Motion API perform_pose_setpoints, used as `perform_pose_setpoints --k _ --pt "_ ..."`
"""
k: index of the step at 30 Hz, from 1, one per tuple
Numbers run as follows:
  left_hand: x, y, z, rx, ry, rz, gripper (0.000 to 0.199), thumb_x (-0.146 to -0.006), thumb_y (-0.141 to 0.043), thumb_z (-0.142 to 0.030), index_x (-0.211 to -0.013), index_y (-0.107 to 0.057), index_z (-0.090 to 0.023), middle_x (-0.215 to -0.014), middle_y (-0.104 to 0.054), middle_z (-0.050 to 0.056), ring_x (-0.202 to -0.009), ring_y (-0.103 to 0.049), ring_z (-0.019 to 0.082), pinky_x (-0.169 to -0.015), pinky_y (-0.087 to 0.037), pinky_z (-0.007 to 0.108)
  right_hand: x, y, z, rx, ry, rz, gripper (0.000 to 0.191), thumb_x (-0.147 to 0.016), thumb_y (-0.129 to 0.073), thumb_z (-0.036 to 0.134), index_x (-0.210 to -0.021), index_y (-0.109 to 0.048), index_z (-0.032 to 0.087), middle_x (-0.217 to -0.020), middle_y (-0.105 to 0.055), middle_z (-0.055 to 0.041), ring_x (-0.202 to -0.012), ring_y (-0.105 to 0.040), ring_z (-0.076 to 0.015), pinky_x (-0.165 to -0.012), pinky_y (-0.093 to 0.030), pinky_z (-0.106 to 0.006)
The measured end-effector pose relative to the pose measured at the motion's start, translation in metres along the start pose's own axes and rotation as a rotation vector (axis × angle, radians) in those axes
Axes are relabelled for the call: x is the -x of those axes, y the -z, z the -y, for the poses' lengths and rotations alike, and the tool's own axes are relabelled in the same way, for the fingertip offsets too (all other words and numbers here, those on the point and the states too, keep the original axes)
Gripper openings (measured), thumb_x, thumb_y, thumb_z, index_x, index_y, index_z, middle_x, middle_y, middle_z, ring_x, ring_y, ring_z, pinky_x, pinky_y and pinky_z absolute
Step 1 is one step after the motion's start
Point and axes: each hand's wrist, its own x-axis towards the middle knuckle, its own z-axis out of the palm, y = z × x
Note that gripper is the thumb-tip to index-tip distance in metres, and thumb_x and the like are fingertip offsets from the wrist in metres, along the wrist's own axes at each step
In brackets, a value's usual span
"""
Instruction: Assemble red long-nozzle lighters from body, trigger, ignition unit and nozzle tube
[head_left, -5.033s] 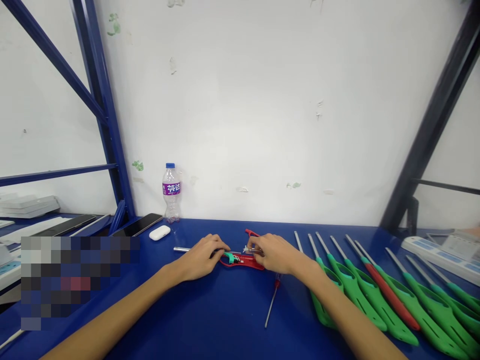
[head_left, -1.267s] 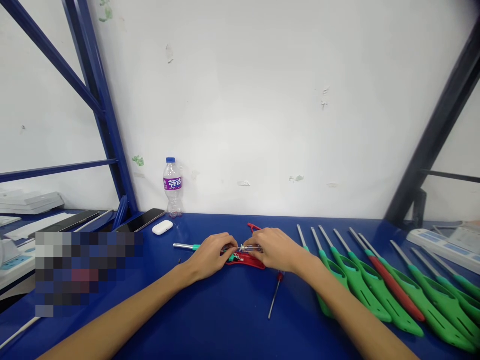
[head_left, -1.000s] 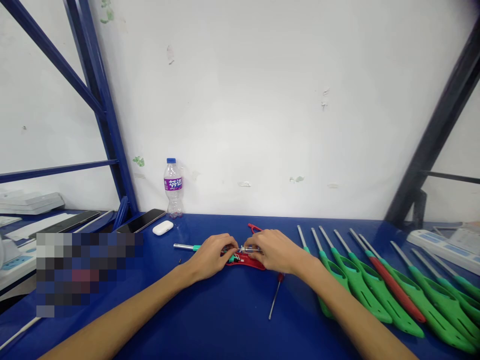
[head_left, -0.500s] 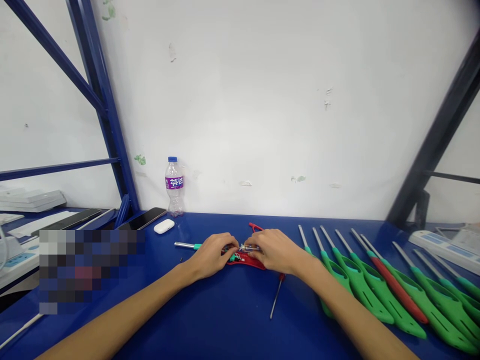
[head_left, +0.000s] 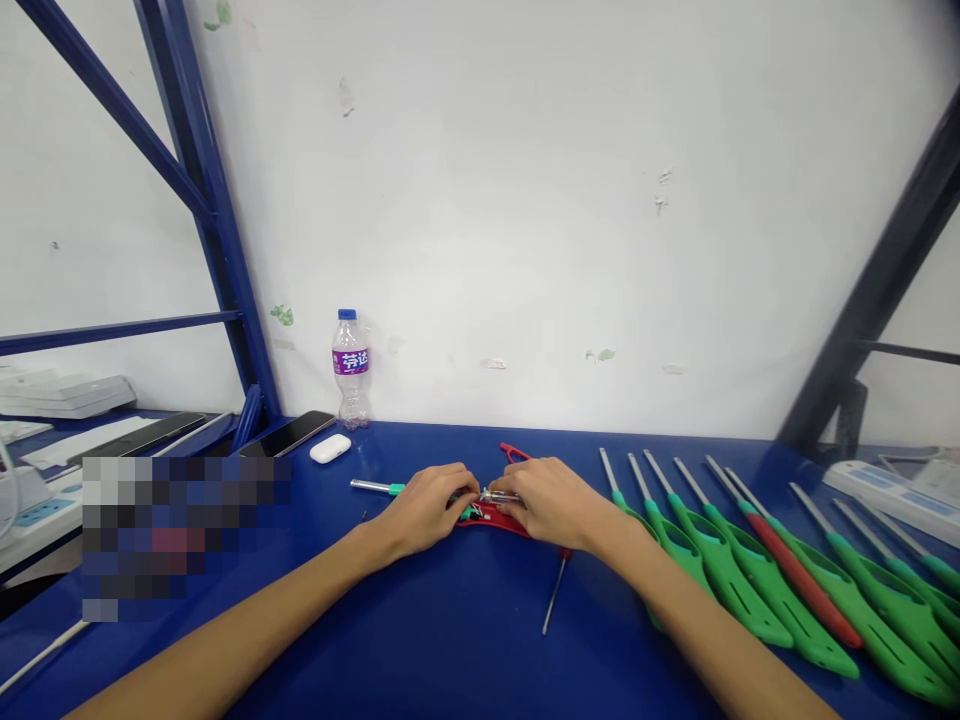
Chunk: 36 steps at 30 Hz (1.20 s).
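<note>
An opened long-barrel lighter lies in front of me, with its metal barrel (head_left: 369, 486) pointing left. My left hand (head_left: 433, 508) is closed over its turquoise front part, thumb and fingers pinching near the middle. From the right, my right hand (head_left: 546, 500) pinches a clear fuel tank (head_left: 504, 496) with a metal valve end, above the red shell half (head_left: 495, 519). White and turquoise small parts show between the hands. Another red shell piece (head_left: 512, 452) sticks out behind my right hand. Near its wrist lies a screwdriver (head_left: 554, 597); its handle is mostly hidden.
Several green lighters (head_left: 742, 590) lie in a row at right, with a red one (head_left: 806, 580) among them. A plastic bottle (head_left: 352, 385), white earphone case (head_left: 330, 448) and phone (head_left: 289, 436) stand or lie at back left. A white power strip (head_left: 892, 498) is at far right.
The camera view has shifted very slightly. Both hands keep the same hold, with only tiny finger movement visible.
</note>
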Motion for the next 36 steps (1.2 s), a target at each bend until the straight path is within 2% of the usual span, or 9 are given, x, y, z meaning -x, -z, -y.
perform_pose_setpoints --k 11,21,27,31,36 --pt "0.001 0.001 -0.003 -0.025 -0.012 0.007 0.02 -0.099 -0.047 -0.021 -0.097 -0.067 -0.021 -0.093 -0.067 0.002 -0.083 -0.061 0.016 -0.073 -0.044 0.025 0.0 -0.003 -0.002 -0.045 -0.002 -0.002 0.021 -0.097 -0.05 0.029 -0.103 -0.069 0.025 -0.097 -0.073 -0.0042 -0.091 -0.067 -0.0214 -0.073 -0.04 -0.028" --pt "-0.002 0.0 0.0 -0.013 -0.017 0.015 0.018 -0.1 -0.048 -0.02 -0.097 -0.065 -0.021 -0.093 -0.065 0.0 -0.085 -0.061 0.015 -0.076 -0.043 0.025 -0.002 0.0 0.006 0.056 -0.033 -0.007 0.02 -0.095 -0.05 0.03 -0.093 -0.068 0.022 -0.09 -0.073 -0.0045 -0.078 -0.066 -0.0203 -0.063 -0.034 -0.028" --pt "-0.004 0.002 -0.002 -0.041 -0.007 0.025 0.02 -0.101 -0.046 -0.024 -0.103 -0.066 -0.022 -0.095 -0.065 0.001 -0.088 -0.061 0.016 -0.078 -0.044 0.026 -0.004 0.0 0.003 0.036 -0.106 0.009 0.021 -0.094 -0.052 0.033 -0.101 -0.069 0.022 -0.094 -0.074 -0.0062 -0.088 -0.067 -0.0234 -0.068 -0.04 -0.029" --pt "-0.003 0.008 -0.006 -0.093 -0.007 0.051 0.028 -0.104 -0.038 -0.03 -0.112 -0.065 -0.024 -0.101 -0.065 0.002 -0.091 -0.062 0.017 -0.082 -0.045 0.028 -0.001 -0.004 -0.004 -0.03 -0.094 0.007 0.022 -0.093 -0.057 0.032 -0.107 -0.071 0.023 -0.104 -0.071 -0.0073 -0.099 -0.065 -0.0235 -0.077 -0.044 -0.029" --pt "0.0 0.019 -0.006 -0.183 0.046 0.065 0.035 -0.104 -0.035 -0.042 -0.113 -0.063 -0.023 -0.103 -0.065 0.004 -0.095 -0.061 0.02 -0.086 -0.045 0.032 0.0 -0.007 -0.011 -0.052 -0.086 0.043 0.023 -0.094 -0.058 0.032 -0.11 -0.072 0.023 -0.106 -0.069 -0.009 -0.1 -0.064 -0.024 -0.078 -0.045 -0.029"
